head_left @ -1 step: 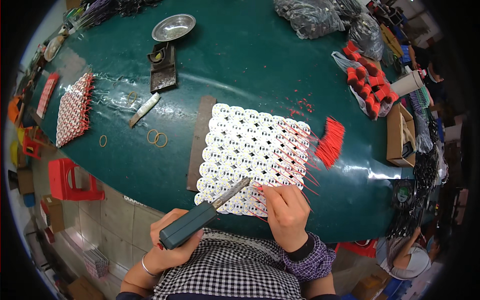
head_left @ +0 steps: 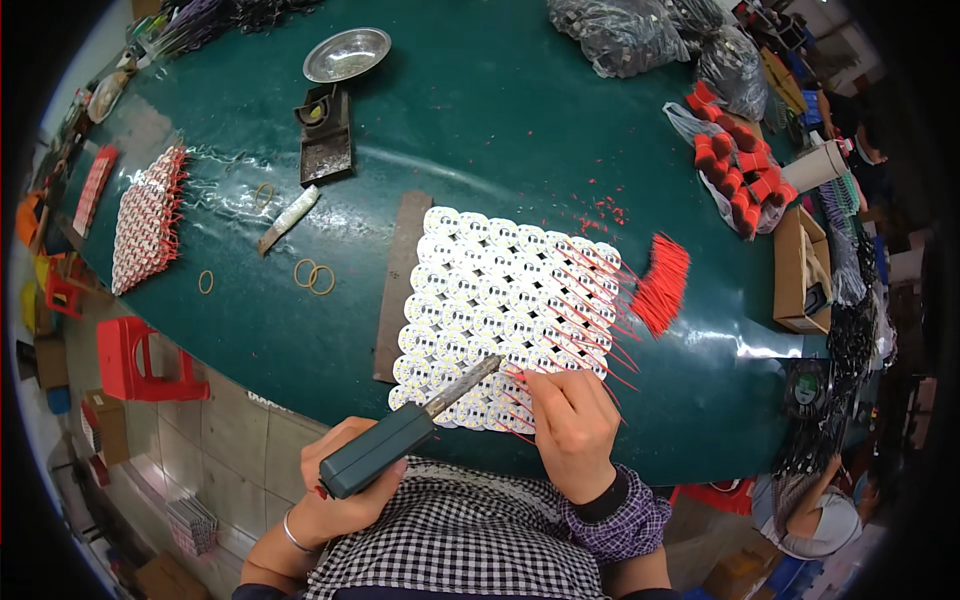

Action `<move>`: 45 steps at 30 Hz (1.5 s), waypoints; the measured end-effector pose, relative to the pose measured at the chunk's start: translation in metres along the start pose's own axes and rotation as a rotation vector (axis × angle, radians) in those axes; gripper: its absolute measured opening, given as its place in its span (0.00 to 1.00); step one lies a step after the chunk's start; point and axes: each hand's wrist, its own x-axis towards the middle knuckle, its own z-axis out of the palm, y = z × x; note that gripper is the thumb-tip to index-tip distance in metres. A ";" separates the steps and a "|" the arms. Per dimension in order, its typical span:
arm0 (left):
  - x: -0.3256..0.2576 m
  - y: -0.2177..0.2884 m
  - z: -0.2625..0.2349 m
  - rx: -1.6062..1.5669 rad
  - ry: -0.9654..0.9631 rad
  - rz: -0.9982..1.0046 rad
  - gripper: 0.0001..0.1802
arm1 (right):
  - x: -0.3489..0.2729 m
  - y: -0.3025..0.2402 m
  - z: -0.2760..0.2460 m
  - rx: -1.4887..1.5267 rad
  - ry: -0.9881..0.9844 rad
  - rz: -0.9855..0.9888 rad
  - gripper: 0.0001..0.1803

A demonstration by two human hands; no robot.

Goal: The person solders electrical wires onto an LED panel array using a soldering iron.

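A dark green soldering gun (head_left: 378,450) is wrapped in my left hand (head_left: 345,480). Its metal barrel slants up and right, and the tip sits over a panel of round white circuit boards (head_left: 470,270). My right hand (head_left: 575,430) is closed in a pinch on a thin red wire (head_left: 517,376), just right of the soldering tip; the wire's other end is hidden by the fingers. More red wires stick out from the boards along the panel's right side. Right of the panel lies a bundle of short red wires (head_left: 662,285).
A brown board (head_left: 400,290) shows along the panel's left edge. Farther off are a metal bowl (head_left: 347,55), a dark metal stand (head_left: 327,150), a whitish tube (head_left: 290,218) and rubber bands (head_left: 321,279). Wired panels (head_left: 147,222) lie left; red spools (head_left: 740,170) and a cardboard box (head_left: 800,270) stand right.
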 end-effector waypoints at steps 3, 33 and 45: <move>0.001 -0.001 0.001 -0.021 -0.012 -0.048 0.13 | 0.001 0.001 0.002 -0.001 0.001 0.002 0.14; 0.008 0.000 0.003 -0.018 -0.002 -0.030 0.12 | 0.004 0.009 0.000 -0.058 0.032 0.022 0.14; 0.015 -0.002 0.009 -0.044 -0.023 -0.006 0.13 | 0.005 0.010 0.001 -0.055 0.004 0.041 0.13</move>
